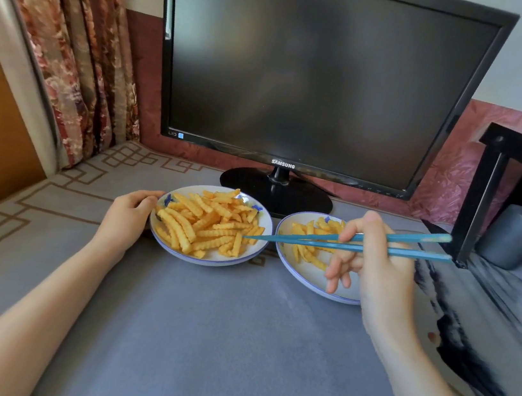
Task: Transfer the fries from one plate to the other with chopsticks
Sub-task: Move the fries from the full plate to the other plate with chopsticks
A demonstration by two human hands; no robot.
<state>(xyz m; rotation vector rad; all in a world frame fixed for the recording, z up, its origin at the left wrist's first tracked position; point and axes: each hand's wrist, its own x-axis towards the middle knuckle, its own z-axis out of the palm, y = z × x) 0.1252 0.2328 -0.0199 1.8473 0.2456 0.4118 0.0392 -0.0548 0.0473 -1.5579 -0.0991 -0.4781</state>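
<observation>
Plainly, the left hand curled round the left rim of the white, blue-rimmed ceramic left plate, which was heaped with orange crinkle-cut fries. Just beside it sat the matching right plate, holding a smaller scatter of fries. The right hand hovered over that plate, fingers clamped on long teal chopsticks; their tips met among the left plate's right-side fries, though whether they pinched one was hard to tell. Behind stood a black flat monitor on the grey cloth-covered table.
</observation>
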